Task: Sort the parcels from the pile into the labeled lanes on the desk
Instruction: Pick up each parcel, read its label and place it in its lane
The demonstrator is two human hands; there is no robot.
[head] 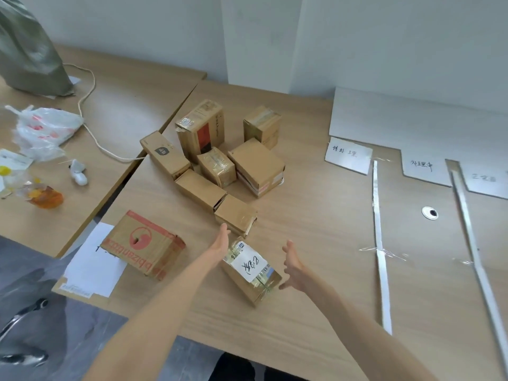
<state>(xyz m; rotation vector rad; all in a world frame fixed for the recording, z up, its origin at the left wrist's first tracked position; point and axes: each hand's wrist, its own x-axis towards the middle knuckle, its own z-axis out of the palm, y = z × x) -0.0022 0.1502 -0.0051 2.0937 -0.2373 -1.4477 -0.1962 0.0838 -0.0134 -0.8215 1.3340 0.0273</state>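
A small cardboard parcel (251, 273) with a handwritten white label lies flat on the desk between my hands. My left hand (221, 241) is at its far left corner, fingers straight, touching or nearly touching it. My right hand (292, 266) hovers just right of it, fingers spread, holding nothing. Beyond it sits the pile of several brown parcels (217, 158). A larger box with red print (144, 244) lies to the left. Three handwritten lane labels (347, 155) (422, 166) (483, 178) sit at the right, split by two pale tape strips (380, 243) (475, 254).
A white sheet (93, 265) lies under the red-print box near the desk's left edge. The left desk holds a plastic bag (45, 127), a cord (93, 133), a grey sack (27, 50) and small wrappers. A cable hole (429, 213) sits between the strips.
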